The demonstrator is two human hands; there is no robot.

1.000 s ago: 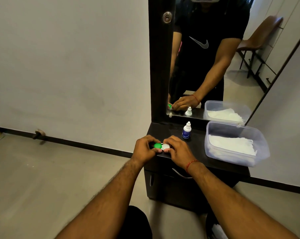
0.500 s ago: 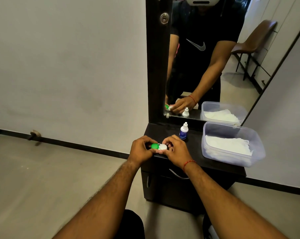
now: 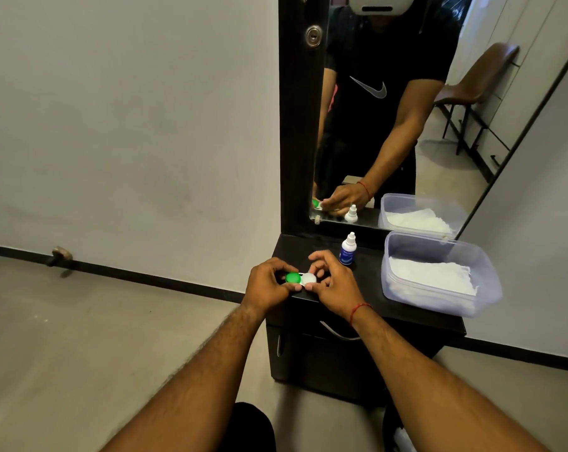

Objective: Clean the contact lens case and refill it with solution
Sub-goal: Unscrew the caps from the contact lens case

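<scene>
The contact lens case [image 3: 300,278] has a green cap on its left and a white cap on its right. It is held just above the front left of the black cabinet top [image 3: 370,288]. My left hand [image 3: 265,285] grips the green end. My right hand [image 3: 333,285] pinches the white cap, its upper fingers spread. A small solution bottle [image 3: 347,249], white with a blue label and a capped nozzle, stands upright just behind my right hand.
A clear plastic tub [image 3: 439,275] with white tissues inside sits on the right of the cabinet top. A mirror [image 3: 390,109] in a dark frame rises behind, reflecting a person and a brown chair. Bare floor lies to the left; a doorstop [image 3: 59,256] sticks out of the wall.
The view has shifted slightly. Both hands stay on the case; my right hand's fingers have opened a little around the white cap.
</scene>
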